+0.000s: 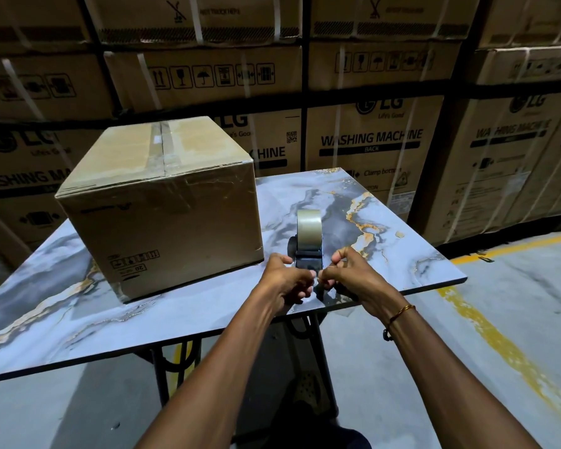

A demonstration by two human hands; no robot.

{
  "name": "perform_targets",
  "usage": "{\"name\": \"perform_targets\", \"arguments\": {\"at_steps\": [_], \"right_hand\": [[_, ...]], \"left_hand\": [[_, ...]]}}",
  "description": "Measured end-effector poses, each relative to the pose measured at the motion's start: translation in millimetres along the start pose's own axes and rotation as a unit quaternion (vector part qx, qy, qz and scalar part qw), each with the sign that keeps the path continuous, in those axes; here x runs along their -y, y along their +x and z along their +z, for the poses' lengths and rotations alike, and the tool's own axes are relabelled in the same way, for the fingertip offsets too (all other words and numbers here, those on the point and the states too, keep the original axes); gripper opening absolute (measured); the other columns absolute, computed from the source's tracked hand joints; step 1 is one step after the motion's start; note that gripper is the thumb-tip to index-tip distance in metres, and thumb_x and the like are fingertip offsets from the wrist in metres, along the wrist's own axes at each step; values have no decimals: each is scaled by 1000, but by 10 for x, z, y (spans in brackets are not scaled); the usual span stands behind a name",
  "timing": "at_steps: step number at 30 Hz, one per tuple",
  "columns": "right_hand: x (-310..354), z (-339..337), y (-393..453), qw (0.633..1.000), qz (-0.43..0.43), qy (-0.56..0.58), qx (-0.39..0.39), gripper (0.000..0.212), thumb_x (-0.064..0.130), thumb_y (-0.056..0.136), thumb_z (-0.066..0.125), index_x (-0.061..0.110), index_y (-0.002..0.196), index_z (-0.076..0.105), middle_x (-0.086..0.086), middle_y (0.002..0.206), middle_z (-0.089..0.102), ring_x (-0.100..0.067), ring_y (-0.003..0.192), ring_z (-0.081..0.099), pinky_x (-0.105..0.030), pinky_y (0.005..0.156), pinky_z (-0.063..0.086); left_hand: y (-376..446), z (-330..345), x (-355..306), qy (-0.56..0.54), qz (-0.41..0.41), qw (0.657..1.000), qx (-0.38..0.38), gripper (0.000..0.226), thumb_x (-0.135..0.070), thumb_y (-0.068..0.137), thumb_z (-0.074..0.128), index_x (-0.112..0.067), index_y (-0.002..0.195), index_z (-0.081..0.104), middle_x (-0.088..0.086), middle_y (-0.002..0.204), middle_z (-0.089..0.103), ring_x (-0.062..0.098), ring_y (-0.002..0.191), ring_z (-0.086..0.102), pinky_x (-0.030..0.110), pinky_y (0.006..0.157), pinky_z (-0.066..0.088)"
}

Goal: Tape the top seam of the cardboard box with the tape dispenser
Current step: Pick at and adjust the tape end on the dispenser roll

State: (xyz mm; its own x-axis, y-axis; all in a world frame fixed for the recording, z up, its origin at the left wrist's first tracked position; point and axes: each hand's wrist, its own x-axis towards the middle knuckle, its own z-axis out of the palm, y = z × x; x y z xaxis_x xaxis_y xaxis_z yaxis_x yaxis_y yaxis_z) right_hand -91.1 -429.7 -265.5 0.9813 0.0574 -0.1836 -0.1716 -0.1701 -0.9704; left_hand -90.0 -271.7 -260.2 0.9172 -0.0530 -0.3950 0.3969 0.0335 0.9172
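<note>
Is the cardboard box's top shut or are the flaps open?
Shut: both top flaps of the brown cardboard box lie flat, meeting along a centre seam that already shows tape.

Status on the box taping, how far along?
Early. Box sits closed on the table, with older-looking tape on its top seam. Both hands, left and right, are at the dispenser beside it. Taping the seam remains.

Matt brown cardboard box (162, 202), glossy tape along its seam; smooth marble-look table (353, 202); shiny clear tape roll (309, 226) in a dark plastic dispenser (306, 259).
</note>
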Motion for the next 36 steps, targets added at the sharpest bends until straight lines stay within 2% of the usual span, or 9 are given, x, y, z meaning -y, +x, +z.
{"name": "perform_targets", "arguments": {"at_steps": [2,4,8,13,16,23,27,32,36], "right_hand": [[-7,-4,-6,1000,-6,-1,0,33,-2,85,66,13,100,41,-14,67,62,-7,40,49,-21,41,32],[-27,-6,4,1000,-13,-1,0,34,-2,85,66,12,102,41,-17,73,63,-12,50,55,-23,46,35],[-61,2,14,1000,-22,9,-5,32,0,87,65,12,103,41,-18,81,67,-19,63,60,-23,52,42],[-60,27,3,999,-30,-16,1,39,19,89,75,13,110,43,-8,82,69,-7,56,61,-18,46,37],[-69,42,15,999,-31,-32,-2,40,15,87,77,12,109,44,-8,75,64,-3,49,59,-16,42,37],[-53,20,8,999,-33,-22,14,35,9,90,73,14,106,42,-18,83,64,-16,61,61,-26,52,42],[-16,-1,-12,999,-26,-28,35,32,6,93,68,13,108,40,-13,78,64,-13,56,57,-22,46,40],[-27,-51,-42,998,-40,-17,38,28,-5,94,58,9,110,40,-14,82,71,-15,63,61,-14,46,43],[-42,4,-49,998,-38,-54,23,31,20,95,66,14,114,43,-9,82,70,-9,61,59,-21,52,39]], "left_hand": [[0,-14,14,4,-1,1000,-1,53,11,85,65,-15,117,32,19,69,57,22,48,49,28,43,32],[10,-51,25,-13,3,1000,-4,56,13,85,63,-13,123,32,22,72,61,22,48,51,28,42,35],[13,-100,46,-44,5,999,-6,57,15,84,64,-10,125,34,22,74,67,24,51,59,26,40,44],[18,-111,39,-59,-3,998,-11,59,13,81,69,-10,125,38,20,73,70,22,51,64,24,42,51],[5,-107,33,-62,-4,998,-9,61,14,80,70,-10,126,38,20,70,70,21,48,64,24,43,51],[-43,-104,57,-98,12,995,-16,64,18,75,72,-8,122,38,25,73,69,27,51,63,27,45,52],[-47,-117,85,-97,17,995,-18,64,16,76,71,-8,125,38,25,76,70,30,57,64,30,52,55],[-7,-159,68,-105,6,994,-17,59,19,79,65,-8,123,36,23,69,71,31,60,63,26,45,52],[-14,-140,59,-90,4,996,-8,60,18,80,64,-10,124,34,23,69,71,27,54,63,25,46,50]]}}
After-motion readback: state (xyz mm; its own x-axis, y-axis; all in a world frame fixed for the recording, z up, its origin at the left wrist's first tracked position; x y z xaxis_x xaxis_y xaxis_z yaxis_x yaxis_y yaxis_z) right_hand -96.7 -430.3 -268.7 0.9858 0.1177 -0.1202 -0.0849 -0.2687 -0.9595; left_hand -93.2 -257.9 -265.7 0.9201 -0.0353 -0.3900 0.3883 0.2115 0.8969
